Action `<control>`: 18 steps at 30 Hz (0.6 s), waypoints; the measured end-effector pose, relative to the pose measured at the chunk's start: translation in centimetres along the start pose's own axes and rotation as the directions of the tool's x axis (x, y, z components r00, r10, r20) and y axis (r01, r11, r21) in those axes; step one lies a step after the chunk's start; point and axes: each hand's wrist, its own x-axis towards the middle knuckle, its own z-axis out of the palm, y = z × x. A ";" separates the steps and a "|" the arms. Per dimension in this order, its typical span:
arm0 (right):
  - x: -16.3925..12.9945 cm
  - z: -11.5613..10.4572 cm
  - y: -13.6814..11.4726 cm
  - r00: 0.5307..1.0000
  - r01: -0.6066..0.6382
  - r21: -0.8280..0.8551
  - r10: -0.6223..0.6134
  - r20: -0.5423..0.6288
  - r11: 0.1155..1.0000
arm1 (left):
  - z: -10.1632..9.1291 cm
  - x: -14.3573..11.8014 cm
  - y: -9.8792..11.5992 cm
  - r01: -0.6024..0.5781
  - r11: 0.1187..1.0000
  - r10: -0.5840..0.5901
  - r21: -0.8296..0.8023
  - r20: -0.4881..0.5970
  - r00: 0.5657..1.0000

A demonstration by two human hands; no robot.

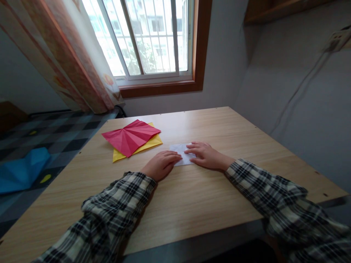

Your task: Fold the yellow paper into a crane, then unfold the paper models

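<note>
A small white sheet of paper point(184, 156) lies flat on the wooden table point(192, 204). My left hand point(162, 163) rests on its left edge, palm down with the fingers stretched out. From the other side my right hand point(206, 155) lies on the paper's right part, its fingers spread and pointing left. Both hands cover parts of the sheet, so its full outline is hidden. Neither hand grasps anything.
Left of my hands, a creased red paper point(131, 137) overlaps a yellow paper point(149, 144). A blue folded paper point(24, 170) lies on the checked bed cover point(74, 126) beyond the table's left edge. A window point(150, 40) and curtain point(79, 54) stand behind.
</note>
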 end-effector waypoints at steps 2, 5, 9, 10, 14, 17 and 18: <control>0.0 -0.1 -0.1 1.000 0.006 0.012 -0.006 0.010 1.000 | 0.1 0.0 -0.1 0.001 1.000 -0.001 0.015 -0.018 1.000; 0.0 -0.3 -0.3 1.000 0.022 0.036 -0.022 0.009 0.999 | 0.3 -0.1 -0.3 0.026 0.999 -0.026 0.037 -0.017 1.000; 0.0 -0.4 -0.5 0.999 0.032 0.040 -0.033 0.008 0.999 | 0.4 -0.4 -0.4 0.120 0.988 -0.124 0.097 0.035 0.992; 0.0 -0.4 -0.5 0.999 0.033 0.036 -0.033 0.010 0.999 | 0.4 -0.4 -0.4 0.145 0.983 -0.152 0.117 0.053 0.987; 0.0 -0.4 -0.6 0.999 0.038 0.014 -0.038 0.018 0.999 | 0.3 -0.4 -0.2 0.197 0.966 -0.214 0.165 0.097 0.972; 0.0 -0.2 -0.6 1.000 0.026 0.003 -0.026 -0.007 1.000 | 0.4 -0.5 -0.2 0.208 0.964 -0.225 0.166 0.089 0.970; 0.0 -0.1 -0.6 1.000 0.017 0.000 -0.017 -0.020 1.000 | 0.4 -0.5 -0.3 0.211 0.963 -0.228 0.167 0.087 0.970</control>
